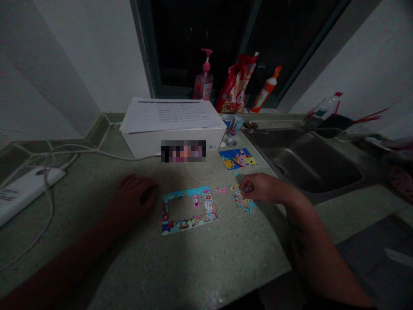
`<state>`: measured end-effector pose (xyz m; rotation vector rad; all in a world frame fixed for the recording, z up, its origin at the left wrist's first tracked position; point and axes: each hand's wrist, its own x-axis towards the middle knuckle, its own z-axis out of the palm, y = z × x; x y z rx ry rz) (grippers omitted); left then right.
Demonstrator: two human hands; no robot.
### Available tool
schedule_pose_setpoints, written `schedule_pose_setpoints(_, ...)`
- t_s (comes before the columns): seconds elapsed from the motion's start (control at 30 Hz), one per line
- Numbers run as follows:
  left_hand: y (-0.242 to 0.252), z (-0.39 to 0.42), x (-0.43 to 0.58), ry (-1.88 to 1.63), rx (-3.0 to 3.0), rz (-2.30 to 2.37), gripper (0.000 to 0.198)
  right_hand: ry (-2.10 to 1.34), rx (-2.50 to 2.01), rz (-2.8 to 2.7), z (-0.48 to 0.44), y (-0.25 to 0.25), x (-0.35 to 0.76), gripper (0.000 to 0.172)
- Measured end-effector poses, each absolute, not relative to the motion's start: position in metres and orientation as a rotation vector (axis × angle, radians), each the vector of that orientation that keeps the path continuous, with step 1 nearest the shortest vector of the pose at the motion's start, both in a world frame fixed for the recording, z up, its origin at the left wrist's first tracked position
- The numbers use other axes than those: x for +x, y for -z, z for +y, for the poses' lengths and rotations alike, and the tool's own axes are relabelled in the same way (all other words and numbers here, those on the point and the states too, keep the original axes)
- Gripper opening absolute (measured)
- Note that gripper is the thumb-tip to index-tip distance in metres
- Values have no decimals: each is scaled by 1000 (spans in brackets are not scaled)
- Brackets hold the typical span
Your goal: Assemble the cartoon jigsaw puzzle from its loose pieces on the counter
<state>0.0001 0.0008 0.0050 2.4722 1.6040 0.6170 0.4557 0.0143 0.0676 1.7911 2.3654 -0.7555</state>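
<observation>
On the counter lies a partly assembled jigsaw puzzle (211, 209), its cartoon border joined around a bare middle. Inside the border sits a small pink character section. My left hand (137, 193) rests on the counter just left of the puzzle, fingers loosely apart and nothing in them. To the right, my right hand (258, 187) is over a small heap of loose puzzle pieces (245, 204), its fingertips pinched together; whatever is between them is hidden. A few joined pink pieces (221, 190) lie between the puzzle and the heap. Behind the heap is a blue and yellow cartoon picture card (238, 158).
A white box (174, 137) with printed paper on top stands behind the puzzle. A can (236, 125) is beside it, and a steel sink (309, 161) is at the right. A pump bottle (204, 82) stands by the window. A white cable (106, 153) and power strip (29, 189) lie left.
</observation>
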Motion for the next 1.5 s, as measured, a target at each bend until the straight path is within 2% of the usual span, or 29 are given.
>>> schedule_pose_setpoints(0.43, -6, 0, 0, -619, 2491, 1591, 27, 748, 1811, 2353, 13, -70, 453, 2)
schedule_pose_setpoints(0.57, -7, 0, 1, -625, 2487, 1593, 26, 769, 1825, 2348, 14, -70, 457, 4)
schedule_pose_setpoints(1.1, -8, -1, 3, -641, 2444, 1616, 24, 1078, 1747, 2451, 13, -72, 457, 7)
schedule_pose_setpoints(1.33, -7, 0, 1, -641, 2453, 1613, 24, 1282, 1818, 2529, 17, -65, 449, 16)
schedule_pose_setpoints(1.5, -5, 0, 1, -616, 2471, 1612, 26, 1454, 1861, 2567, 13, -61, 417, 12)
